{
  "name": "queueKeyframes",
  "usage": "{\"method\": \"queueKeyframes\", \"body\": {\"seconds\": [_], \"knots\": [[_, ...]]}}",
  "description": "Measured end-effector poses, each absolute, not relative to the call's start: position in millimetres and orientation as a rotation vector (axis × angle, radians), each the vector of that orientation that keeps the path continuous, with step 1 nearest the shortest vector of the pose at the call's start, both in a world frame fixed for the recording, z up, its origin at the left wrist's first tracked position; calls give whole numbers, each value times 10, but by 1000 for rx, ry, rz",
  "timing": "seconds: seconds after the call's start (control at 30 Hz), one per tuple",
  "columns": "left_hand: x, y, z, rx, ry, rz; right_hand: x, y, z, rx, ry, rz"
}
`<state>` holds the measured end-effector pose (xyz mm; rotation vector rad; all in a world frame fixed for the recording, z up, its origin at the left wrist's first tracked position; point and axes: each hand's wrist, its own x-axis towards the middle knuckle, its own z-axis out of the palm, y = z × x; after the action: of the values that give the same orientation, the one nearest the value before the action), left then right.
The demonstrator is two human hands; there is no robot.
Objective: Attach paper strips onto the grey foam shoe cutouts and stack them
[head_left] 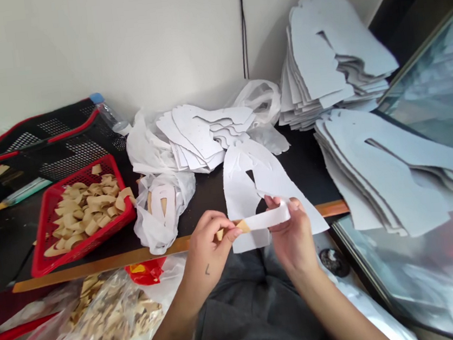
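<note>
Two bare hands share one narrow paper strip (267, 218) just above the front edge of a black table (208, 194). The left hand (211, 248) has thumb and fingers closed on a small tan piece (241, 226) at the strip's left end. The right hand (293, 230) grips the other end between thumb and fingers, palm turned up. The strip is white, smooth and thin; it runs almost level from the tan piece, then bends upward at the right fingers. Whether the tan piece is joined to it or only lies against it, I cannot tell.

Directly behind and partly under the grip lies a white cut-out sheet (238, 182), broad at the bottom and rounded at the top, with an opening in the middle. Beyond it, a fanned stack of cut-outs (195, 132) rests among white plastic bags. Left of the grip, a small clear bag (160, 232) holds a pale oval piece (163, 201), and farther left a red basket (41, 248) is filled with curled tan strips (87, 210). Well to the right stand thicker piles of white cut-outs (314, 45).
</note>
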<state>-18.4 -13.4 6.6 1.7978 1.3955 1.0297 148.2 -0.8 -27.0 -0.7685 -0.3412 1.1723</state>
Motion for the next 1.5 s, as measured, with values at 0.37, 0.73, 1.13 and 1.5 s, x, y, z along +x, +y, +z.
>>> {"method": "queueKeyframes", "body": {"seconds": [0.37,0.73,1.13,1.5], "knots": [[-1204,-253,656,1814,2276,893,1769,135,-206,-748,-186,963],[-2610,394,1014,2238,2717,151,1702,28,-237,-803,-291,1078],[-2411,466,1269,2369,2624,562,1604,-13,-168,-770,-341,1172],[49,29,587,2508,896,1450,1477,-95,-11,-689,-434,1265]]}}
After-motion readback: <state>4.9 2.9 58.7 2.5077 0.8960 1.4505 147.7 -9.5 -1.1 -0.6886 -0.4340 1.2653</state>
